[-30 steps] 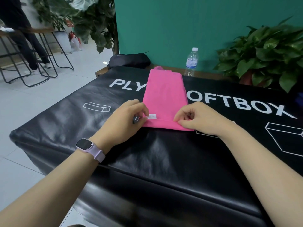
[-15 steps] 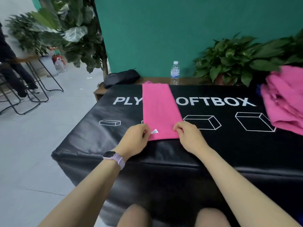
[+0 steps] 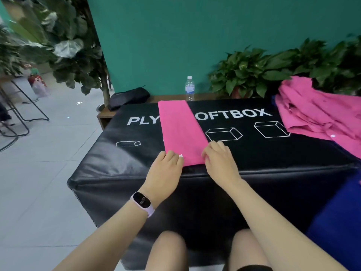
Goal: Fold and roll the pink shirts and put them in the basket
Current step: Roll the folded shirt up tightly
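A pink shirt (image 3: 180,130), folded into a long narrow strip, lies lengthwise on the black padded box (image 3: 273,159). My left hand (image 3: 166,173) pinches the strip's near left corner, beside a small white label. My right hand (image 3: 220,163) grips the near right corner with curled fingers. A pile of loose pink shirts (image 3: 316,116) sits at the box's far right. No basket is in view.
A water bottle (image 3: 189,88) and a black pouch (image 3: 129,97) stand on a wooden ledge behind the box. Potted plants (image 3: 254,75) line the green wall. A blue object (image 3: 340,222) is at lower right. Metal stool legs (image 3: 21,114) stand on the tiled floor at left.
The camera pulled back and tilted, so the pile of shirts and my knees came into view. Both hands stay at the strip's near corners.
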